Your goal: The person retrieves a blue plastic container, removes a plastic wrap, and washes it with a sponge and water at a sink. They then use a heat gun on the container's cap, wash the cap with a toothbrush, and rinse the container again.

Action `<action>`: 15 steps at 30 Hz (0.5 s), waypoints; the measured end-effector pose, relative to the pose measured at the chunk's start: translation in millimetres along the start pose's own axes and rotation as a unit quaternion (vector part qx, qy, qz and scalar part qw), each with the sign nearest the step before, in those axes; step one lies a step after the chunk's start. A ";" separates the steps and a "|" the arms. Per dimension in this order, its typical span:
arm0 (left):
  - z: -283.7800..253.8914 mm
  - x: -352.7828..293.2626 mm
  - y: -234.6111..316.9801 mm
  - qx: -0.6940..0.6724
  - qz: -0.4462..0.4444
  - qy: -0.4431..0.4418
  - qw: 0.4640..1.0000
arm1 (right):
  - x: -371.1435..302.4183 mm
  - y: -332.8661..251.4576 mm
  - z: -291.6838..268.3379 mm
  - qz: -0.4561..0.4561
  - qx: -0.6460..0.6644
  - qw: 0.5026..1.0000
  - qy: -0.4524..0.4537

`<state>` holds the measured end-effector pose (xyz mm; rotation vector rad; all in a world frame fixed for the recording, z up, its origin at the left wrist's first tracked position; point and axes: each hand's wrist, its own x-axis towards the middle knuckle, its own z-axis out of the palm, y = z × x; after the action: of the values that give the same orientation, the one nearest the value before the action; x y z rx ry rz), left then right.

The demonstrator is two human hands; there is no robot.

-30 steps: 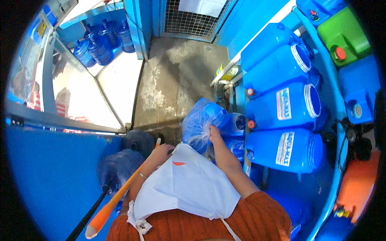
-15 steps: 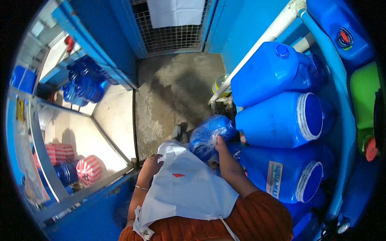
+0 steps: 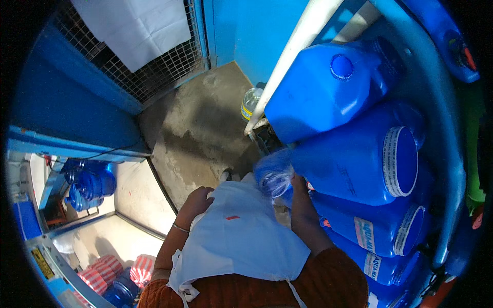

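My right hand (image 3: 300, 183) grips the gathered neck of a clear plastic bag (image 3: 273, 173) with something blue in it. The bag hangs beside the lower end of the stacked blue jugs, just past my white apron (image 3: 236, 231). What exactly is inside is hard to make out through the wrinkled plastic. Bent fingers, slightly apart, show on my left hand (image 3: 197, 202), which hovers by the apron's left edge with nothing visible in it. A bracelet (image 3: 181, 227) circles that wrist.
Big blue jugs (image 3: 334, 159) are stacked along my right, behind a white pipe (image 3: 292, 59). A clear bottle (image 3: 251, 102) stands by the pipe's foot. Ahead are concrete floor (image 3: 200, 118) and a mesh door (image 3: 179, 66). Left, a glass-fronted case holds water bottles (image 3: 92, 186) and striped covers (image 3: 105, 272).
The view has swung to the right, so the mesh door sits further left. My right hand still carries the bag, now nearer the stacked jugs. The left hand stays by the apron.
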<state>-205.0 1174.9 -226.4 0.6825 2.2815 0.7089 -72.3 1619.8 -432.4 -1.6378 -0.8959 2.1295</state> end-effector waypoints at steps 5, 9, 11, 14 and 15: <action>-14.3 35.8 -9.6 0.017 -0.009 -0.019 1.000 | 16.0 -8.1 14.9 -0.009 -0.028 0.999 0.029; -24.1 48.1 -13.5 0.022 0.023 -0.035 0.999 | 8.0 -14.1 29.3 -0.036 -0.159 0.985 0.053; -27.8 59.4 -8.8 0.011 0.003 -0.047 0.999 | -17.5 -12.4 41.0 -0.083 -0.362 0.925 0.079; -36.2 82.2 5.5 0.026 0.045 -0.050 0.997 | -87.0 4.0 66.8 -0.151 -0.669 0.722 0.091; -39.5 91.1 11.5 0.017 0.066 -0.043 0.997 | -112.7 11.1 78.7 -0.195 -0.740 0.638 0.092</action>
<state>-289.3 1228.3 -231.8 0.8684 2.1899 0.6906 -111.5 1522.6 -342.7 -1.6929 -2.9469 0.5569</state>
